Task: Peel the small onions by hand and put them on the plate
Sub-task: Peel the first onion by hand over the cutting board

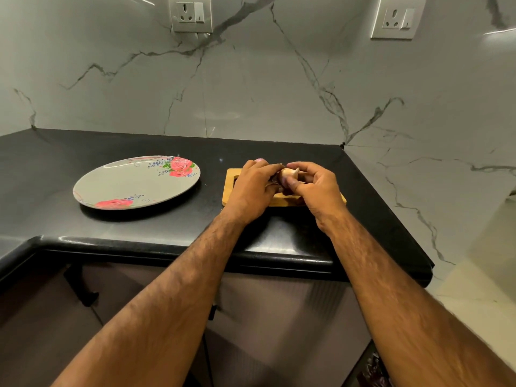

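Left hand [251, 188] and right hand [315, 188] pinch one onion [289, 173] — forearms outstretched.

A home kitchen: a polished black stone worktop [139, 227] turns a corner under a grey-veined marble-look wall [251, 93], with a switched socket [191, 13] and a second socket [398, 17] set in it. Cabinet doors [279, 317] close the space below. A rose-patterned plate [134, 182] and a wooden board [227, 198] lie on the worktop.

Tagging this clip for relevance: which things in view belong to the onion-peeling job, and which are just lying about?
In the job: small pale onion pinched between left hand and right hand; grey round flowered plate, nothing on it; yellow wooden board under the hands.
Just there: white wall sockets, left and right; black stone countertop.
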